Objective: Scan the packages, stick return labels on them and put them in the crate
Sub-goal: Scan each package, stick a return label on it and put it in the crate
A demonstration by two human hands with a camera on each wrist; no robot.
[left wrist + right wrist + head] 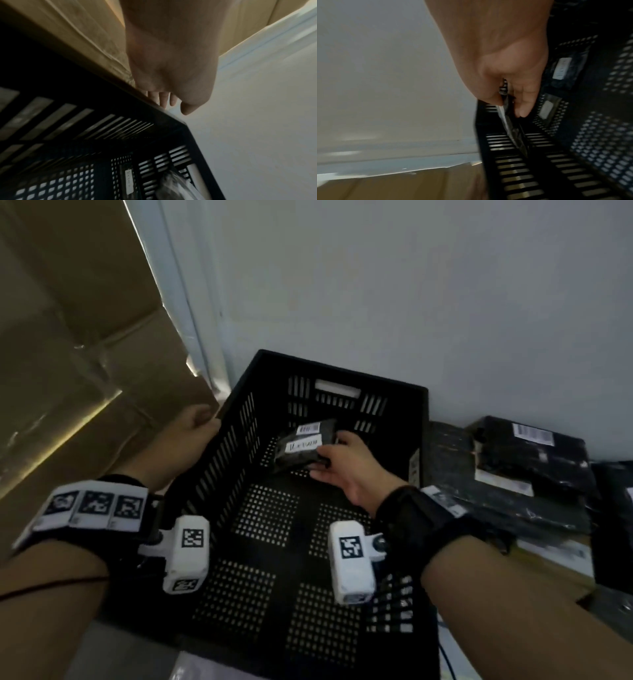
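The black slotted crate (424,419) stands against the wall. Inside it, near the far wall, my right hand (330,448) pinches a black plastic package (301,458) by its right edge. The package carries a barcode label (308,428) and a handwritten white label (303,445), and it lies tilted just above the perforated floor. In the right wrist view the thumb and fingers (522,108) close on dark plastic, with the handwritten label (561,69) beside them. My left hand (202,419) holds the crate's left rim (120,102), its fingers (162,98) curled down the outer side.
A pile of black packages (531,463) with white labels lies on the surface right of the crate. Large cardboard boxes (68,354) stand close on the left. A pale wall (376,285) runs right behind the crate.
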